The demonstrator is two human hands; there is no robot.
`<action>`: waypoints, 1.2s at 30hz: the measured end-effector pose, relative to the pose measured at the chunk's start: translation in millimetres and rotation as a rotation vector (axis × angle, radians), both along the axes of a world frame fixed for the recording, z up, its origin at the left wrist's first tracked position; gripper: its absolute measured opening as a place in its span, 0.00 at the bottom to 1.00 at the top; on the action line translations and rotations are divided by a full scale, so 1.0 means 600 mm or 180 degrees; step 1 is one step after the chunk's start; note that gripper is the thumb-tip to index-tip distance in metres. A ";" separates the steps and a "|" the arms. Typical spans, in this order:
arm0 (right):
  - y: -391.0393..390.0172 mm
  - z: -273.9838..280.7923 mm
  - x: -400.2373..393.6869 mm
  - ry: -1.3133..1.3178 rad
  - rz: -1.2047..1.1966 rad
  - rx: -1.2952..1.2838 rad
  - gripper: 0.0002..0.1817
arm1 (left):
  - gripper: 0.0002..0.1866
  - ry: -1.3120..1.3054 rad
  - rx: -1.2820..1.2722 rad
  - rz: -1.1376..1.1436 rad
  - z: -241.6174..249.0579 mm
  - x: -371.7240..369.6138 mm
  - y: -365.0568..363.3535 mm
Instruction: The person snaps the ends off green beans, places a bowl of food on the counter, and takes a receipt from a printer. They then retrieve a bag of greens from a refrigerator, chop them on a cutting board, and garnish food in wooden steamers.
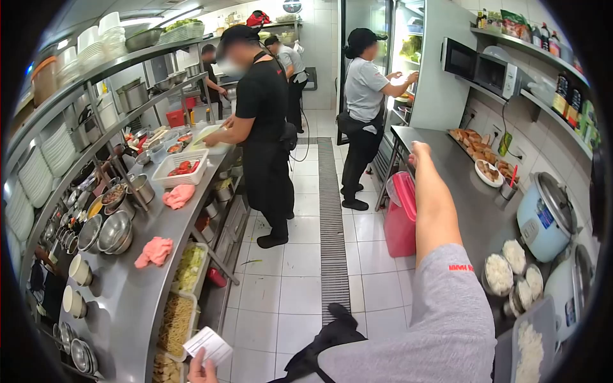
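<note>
At the lower left, my left hand (202, 368) pinches a small white paper slip (209, 345) with printed lines, held beside the steel counter (137, 306). My right arm stretches forward across the right side of the view in a grey sleeve. At its end my right hand (419, 152) looks curled into a fist, with nothing seen in it. It appears over the near edge of the right-hand steel counter (440, 143), above a pink lidded bin (401, 214).
A co-worker in black (262, 127) works at the left counter, near a white basket (182, 167) of red food. Another person (364, 115) reaches into a lit fridge (408, 48). Rice cookers (546, 214) and rice bowls (498, 274) stand right. A floor drain (333, 236) runs down the aisle.
</note>
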State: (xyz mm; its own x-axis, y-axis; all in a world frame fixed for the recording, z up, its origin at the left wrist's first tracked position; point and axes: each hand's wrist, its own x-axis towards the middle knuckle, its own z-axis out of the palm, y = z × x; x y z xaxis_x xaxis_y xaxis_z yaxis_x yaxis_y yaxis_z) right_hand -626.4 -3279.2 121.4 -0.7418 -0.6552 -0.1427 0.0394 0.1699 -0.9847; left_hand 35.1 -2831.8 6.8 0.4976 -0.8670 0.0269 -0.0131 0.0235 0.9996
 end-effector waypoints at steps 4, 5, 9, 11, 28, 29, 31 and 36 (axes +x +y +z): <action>-0.158 0.059 -0.148 0.1150 -0.1319 -0.0536 0.36 | 0.15 -0.1167 -0.0731 0.0744 0.024 -0.113 -0.125; -0.189 0.088 -0.174 0.1381 -0.1409 -0.0750 0.41 | 0.15 -0.0388 -0.0636 0.0684 -0.026 -0.102 -0.151; -0.333 0.159 -0.307 0.1648 -0.0727 -0.0565 0.43 | 0.17 -0.0197 -0.0451 0.1066 0.032 -0.240 -0.293; -0.372 0.168 -0.339 0.1257 -0.0708 -0.0745 0.43 | 0.17 -0.0073 -0.0299 0.1127 0.036 -0.277 -0.336; -0.482 0.260 -0.419 0.3058 -0.0262 0.0252 0.36 | 0.16 -0.0755 -0.0199 0.1654 0.124 -0.393 -0.462; -0.485 0.267 -0.424 0.3189 -0.0270 0.0228 0.34 | 0.16 -0.0753 -0.0196 0.1655 0.123 -0.397 -0.468; -0.506 0.264 -0.438 0.3291 -0.0111 0.0330 0.31 | 0.16 -0.0523 -0.0155 0.1656 0.125 -0.404 -0.473; -0.499 0.273 -0.418 0.2923 0.0299 0.0269 0.27 | 0.15 -0.0422 -0.0361 0.1730 0.113 -0.410 -0.486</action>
State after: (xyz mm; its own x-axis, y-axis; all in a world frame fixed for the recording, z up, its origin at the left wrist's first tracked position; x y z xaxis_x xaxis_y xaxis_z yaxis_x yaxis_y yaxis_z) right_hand -877.4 -3578.9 285.1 -0.5320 -0.7325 0.4247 -0.7676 0.2055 -0.6070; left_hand -211.2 -3123.2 74.5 0.8574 -0.4753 0.1976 -0.1785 0.0854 0.9802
